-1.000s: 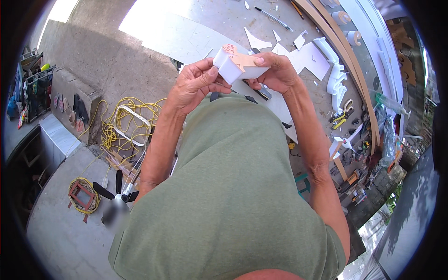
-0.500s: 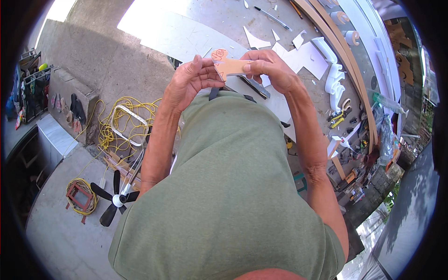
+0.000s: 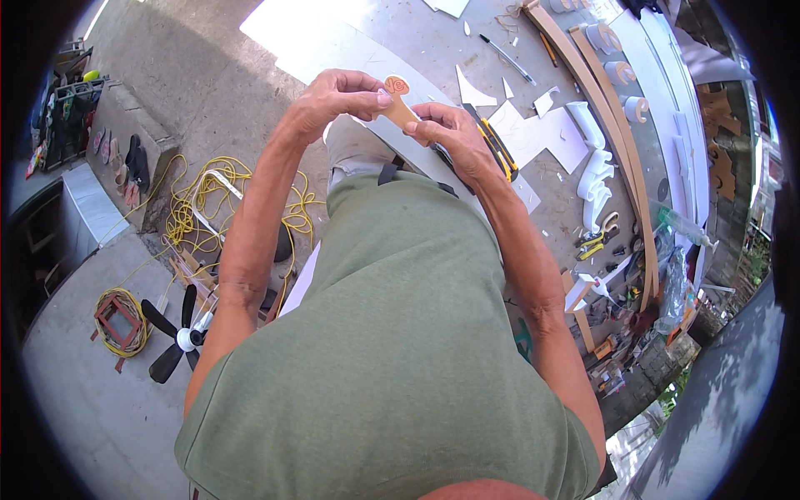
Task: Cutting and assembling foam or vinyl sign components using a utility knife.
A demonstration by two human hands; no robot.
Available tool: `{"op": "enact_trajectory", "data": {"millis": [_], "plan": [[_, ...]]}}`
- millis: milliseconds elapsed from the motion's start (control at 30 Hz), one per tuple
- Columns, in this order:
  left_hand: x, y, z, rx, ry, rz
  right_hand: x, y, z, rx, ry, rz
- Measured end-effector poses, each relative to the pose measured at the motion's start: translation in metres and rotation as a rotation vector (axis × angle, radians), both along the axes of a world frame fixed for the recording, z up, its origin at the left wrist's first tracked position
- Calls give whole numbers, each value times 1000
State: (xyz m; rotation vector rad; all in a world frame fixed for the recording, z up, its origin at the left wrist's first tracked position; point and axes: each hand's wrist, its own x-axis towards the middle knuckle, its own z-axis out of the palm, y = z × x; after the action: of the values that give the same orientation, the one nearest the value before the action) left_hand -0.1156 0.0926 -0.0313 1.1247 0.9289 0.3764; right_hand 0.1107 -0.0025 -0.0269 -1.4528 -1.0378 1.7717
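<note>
Above the near edge of the worktable, both of my hands hold a small tan cut-out board piece (image 3: 402,107) with a rounded end bearing red print. My left hand (image 3: 337,98) pinches that rounded end between thumb and fingers. My right hand (image 3: 450,137) grips the narrower lower end, thumb in front. The piece slants down toward the right. Beside my right wrist lies a yellow-and-black utility knife (image 3: 502,152), partly covered by the hand. White sheet offcuts (image 3: 557,136) are spread just past it.
On the table are a pen (image 3: 507,58), white curved shapes (image 3: 594,190), yellow-handled pliers (image 3: 593,244) and long brown strips (image 3: 612,125). To the left, a tangled yellow cord (image 3: 196,196) and a black-bladed fan (image 3: 183,337) are near the floor.
My left hand has gone from spread fingers behind the piece to a pinch on its rounded end. The piece has turned to slant downward, and the yellow-and-black utility knife now shows beside my right wrist.
</note>
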Motion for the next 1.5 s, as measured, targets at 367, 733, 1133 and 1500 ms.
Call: {"op": "enact_trajectory", "data": {"millis": [367,733,1133,1500], "plan": [[2,3,-8,-64,137,-111,12,18,-12,-15,-83,104],[-29,-91,-91,-115,-121,627,27,-5,-34,528,-1149,99],[-17,-106,-127,-122,-185,803,82,-72,-77,383,-1249,113],[-14,-104,-126,-104,-187,827,56,-64,-45,438,-901,-7]]}}
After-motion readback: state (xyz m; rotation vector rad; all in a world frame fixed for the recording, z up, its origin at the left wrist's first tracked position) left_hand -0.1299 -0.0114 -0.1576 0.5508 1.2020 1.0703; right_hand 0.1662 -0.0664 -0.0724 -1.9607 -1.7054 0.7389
